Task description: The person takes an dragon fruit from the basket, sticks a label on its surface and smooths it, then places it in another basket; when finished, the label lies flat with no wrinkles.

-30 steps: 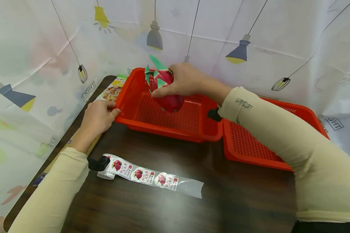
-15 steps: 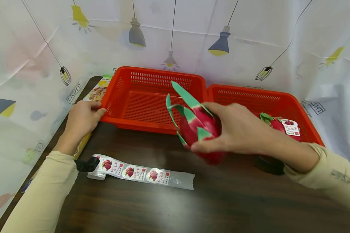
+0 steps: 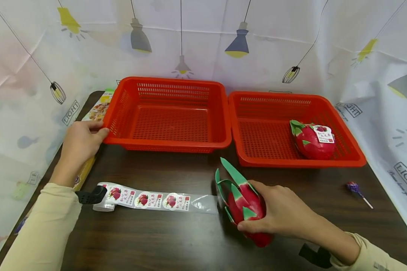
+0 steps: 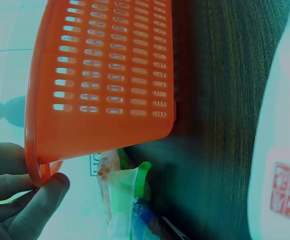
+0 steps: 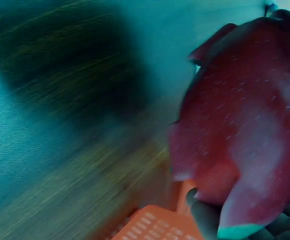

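We've swung the dragon fruit (image 3: 247,205) from over the left basket (image 3: 171,124) to the label strip (image 3: 144,198)'s clear end, right grip (image 3: 285,211) wrapped round it, left grip (image 3: 83,140) pinching that basket, so fruit and strip now sit close together.

The right hand (image 3: 285,214) has carried its dragon fruit (image 3: 242,205) away from over the left basket (image 3: 166,145), nearer the person and low over the table (image 3: 149,244); whether the fruit touches the wood is hard to tell. The sticker strip's (image 3: 152,199) free end now lies just left of that grip. Beyond the hand, the labelled fruit (image 3: 312,150) in the right basket (image 3: 302,162) shows unhidden, and a lollipop (image 3: 354,187) appears to the hand's right.
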`<state>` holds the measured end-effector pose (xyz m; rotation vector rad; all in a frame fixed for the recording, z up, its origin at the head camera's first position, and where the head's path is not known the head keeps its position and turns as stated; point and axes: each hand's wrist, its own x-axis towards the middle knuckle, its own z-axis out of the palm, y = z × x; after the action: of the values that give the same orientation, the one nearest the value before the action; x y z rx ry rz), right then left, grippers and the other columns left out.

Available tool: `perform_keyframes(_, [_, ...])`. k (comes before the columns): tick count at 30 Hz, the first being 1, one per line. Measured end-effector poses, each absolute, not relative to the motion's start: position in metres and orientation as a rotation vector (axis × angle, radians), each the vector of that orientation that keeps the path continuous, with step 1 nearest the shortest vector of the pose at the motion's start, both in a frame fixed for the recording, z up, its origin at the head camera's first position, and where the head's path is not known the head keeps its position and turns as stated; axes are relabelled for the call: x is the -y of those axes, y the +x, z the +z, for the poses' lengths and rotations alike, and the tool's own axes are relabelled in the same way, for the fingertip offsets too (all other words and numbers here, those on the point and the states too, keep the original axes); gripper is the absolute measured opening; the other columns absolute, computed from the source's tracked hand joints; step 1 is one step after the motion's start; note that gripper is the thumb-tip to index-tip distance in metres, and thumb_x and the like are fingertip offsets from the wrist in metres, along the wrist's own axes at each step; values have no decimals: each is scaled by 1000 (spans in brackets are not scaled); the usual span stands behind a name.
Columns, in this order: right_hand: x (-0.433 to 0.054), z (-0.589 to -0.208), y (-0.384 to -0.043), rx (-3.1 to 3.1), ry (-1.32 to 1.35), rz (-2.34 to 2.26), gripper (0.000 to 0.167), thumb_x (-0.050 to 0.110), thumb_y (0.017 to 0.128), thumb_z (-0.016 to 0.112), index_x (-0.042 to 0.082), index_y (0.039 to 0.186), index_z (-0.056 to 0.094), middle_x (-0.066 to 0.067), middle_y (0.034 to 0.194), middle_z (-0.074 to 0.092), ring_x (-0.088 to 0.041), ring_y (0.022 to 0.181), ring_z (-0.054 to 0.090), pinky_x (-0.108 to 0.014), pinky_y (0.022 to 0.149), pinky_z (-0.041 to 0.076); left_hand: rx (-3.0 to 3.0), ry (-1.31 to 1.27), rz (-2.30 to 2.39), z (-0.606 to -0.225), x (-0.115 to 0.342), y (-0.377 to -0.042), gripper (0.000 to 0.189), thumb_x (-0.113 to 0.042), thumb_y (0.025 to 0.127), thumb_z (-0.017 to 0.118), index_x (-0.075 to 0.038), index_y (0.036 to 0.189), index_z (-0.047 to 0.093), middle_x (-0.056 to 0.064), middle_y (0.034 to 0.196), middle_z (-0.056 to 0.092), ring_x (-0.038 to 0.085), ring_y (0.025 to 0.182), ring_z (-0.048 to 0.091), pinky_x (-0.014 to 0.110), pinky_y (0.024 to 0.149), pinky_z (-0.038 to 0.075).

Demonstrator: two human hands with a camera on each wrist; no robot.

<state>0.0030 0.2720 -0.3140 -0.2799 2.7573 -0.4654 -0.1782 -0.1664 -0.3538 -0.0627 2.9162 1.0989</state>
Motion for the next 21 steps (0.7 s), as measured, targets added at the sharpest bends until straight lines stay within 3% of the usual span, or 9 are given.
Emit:
perform_keyframes(5, [-273,-322,3,-2826,-248,-272,104,80,66,76,5,135,57,12,71,58,-4,60,50,-24,54,42,-2941,-53,1098,-355,165,-177,47,-29,103,56,3,137,61,31,124,67,38,101,55,31,72,45])
perform_keyframes(11, [-268,-327,-2,-2822,-222,-170,92,75,65,79,5,122,60,8,68,55,-8,57,49,-27,50,40,-2957,-39,1110,-357,165,-174,46,-28,102,57,3,136,61,32,125,67,39,103,55,34,75,45])
perform_keyframes(17, [-257,-330,-7,-2854,-222,-114,94,78,66,77,2,118,60,4,66,54,-11,55,49,-27,49,40,-2990,-26,1160,-358,169,-172,44,-26,101,58,4,133,64,30,117,71,36,97,67,8,60,40])
perform_keyframes(21, [-253,-330,-9,-2857,-215,-77,98,80,65,76,1,120,59,3,67,55,-12,55,49,-28,49,40,-3018,-5,1192,-359,167,-172,43,-25,101,59,4,132,65,30,116,71,39,98,70,2,58,35])
